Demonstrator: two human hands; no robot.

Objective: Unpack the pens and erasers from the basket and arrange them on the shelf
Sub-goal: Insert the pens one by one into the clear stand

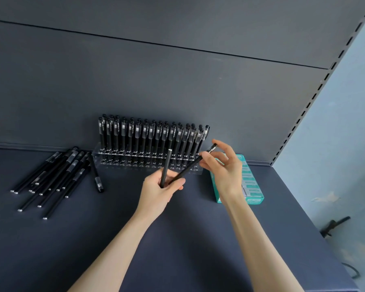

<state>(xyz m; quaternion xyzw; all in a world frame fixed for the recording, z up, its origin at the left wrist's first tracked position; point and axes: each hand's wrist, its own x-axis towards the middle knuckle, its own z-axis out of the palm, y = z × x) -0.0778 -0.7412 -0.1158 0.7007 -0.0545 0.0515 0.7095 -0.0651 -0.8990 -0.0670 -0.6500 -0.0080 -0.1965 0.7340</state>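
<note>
Two slim black pens meet above the shelf [198,239]. The left hand [158,192] grips an upright pen [166,165] and the lower end of a slanted pen [190,168], whose upper end the right hand [226,169] pinches. One clear rack [118,160] of pens stands behind, a loose pile [57,175] lies left and one teal box [254,186] right.

Both forearms reach forward. Left hand [159,187] curled round upright pen [166,165]; right hand [223,165] higher, fingertips pinching slanted pen [188,170].
</note>
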